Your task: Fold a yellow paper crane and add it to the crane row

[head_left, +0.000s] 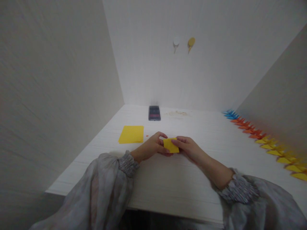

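A small folded square of yellow paper [170, 146] is held between both hands just above the table. My left hand [157, 144] grips its left and lower edge, with fingers partly behind it. The thumb of my right hand [188, 145] lies across its upper right corner while the other fingers go behind, partly hidden. Left of my left hand lies a stack of yellow paper sheets [131, 134], flat on the table.
A dark, blurred rectangular object [154, 113] lies near the back wall. Folded paper pieces in blue [230, 115], orange [248, 127] and yellow [280, 153] line the table's right side. A tiny orange scrap [147, 136] lies near the stack. Two hooks [191, 42] hang on the wall.
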{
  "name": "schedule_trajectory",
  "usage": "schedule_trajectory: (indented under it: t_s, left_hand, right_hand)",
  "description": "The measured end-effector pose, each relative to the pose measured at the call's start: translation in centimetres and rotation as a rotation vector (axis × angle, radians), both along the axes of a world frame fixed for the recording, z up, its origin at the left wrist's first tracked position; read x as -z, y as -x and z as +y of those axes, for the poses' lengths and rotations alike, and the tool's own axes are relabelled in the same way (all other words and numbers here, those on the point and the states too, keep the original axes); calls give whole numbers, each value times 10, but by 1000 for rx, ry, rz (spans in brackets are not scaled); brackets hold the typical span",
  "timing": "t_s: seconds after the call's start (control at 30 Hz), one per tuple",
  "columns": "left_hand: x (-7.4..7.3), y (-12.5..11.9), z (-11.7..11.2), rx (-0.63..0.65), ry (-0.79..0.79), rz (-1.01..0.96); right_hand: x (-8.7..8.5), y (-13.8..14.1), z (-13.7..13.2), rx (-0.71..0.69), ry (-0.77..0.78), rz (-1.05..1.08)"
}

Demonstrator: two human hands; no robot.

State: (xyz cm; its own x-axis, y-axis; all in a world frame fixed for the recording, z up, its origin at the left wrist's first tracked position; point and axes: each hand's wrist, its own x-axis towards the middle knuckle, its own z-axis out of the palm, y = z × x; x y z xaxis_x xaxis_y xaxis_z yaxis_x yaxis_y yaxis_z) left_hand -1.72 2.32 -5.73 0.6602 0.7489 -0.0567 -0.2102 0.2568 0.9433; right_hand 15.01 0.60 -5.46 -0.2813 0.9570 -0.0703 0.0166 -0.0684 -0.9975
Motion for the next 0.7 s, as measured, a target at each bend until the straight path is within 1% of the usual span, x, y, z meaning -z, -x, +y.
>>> schedule_trajectory:
  t_s: [0.13,0.23,0.3,0.4,0.47,0.5,0.57,0.6,0.67,0.7]
  left_hand:
    - [2,-2,2,-55,-29,-13]
    - [3,-3,5,-118,-84,8]
    - [3,-4,7,-195,-118,41]
    - [2,-4,9,-336,-148,102]
    - [-2,-5,7,-384,-136,132]
    - [-4,-5,6,-378,-116,135]
    - [-9,-7,1,-263,-66,110]
    - [-11,-8,-1,-204,-33,66]
    - [-14,-8,-5,-121,33,-20]
    - [-14,-8,-5,-106,51,-53]
  right_hand:
    - [-1,0,1,59,-44,-78]
    - [-5,-1,1,138,-161,-184]
    - [-7,-3,0,219,-286,-301]
    - [-9,-6,-2,346,-543,-529]
    - [-10,-7,-4,372,-739,-686]
    - [-10,-7,-5,366,-843,-759]
    - [-10,-7,-6,326,-1054,-883]
    - [-11,-7,-7,302,-1153,-935]
    - [-11,-6,-8,259,-1304,-1019]
    - [-12,-5,-8,239,-1351,-1051]
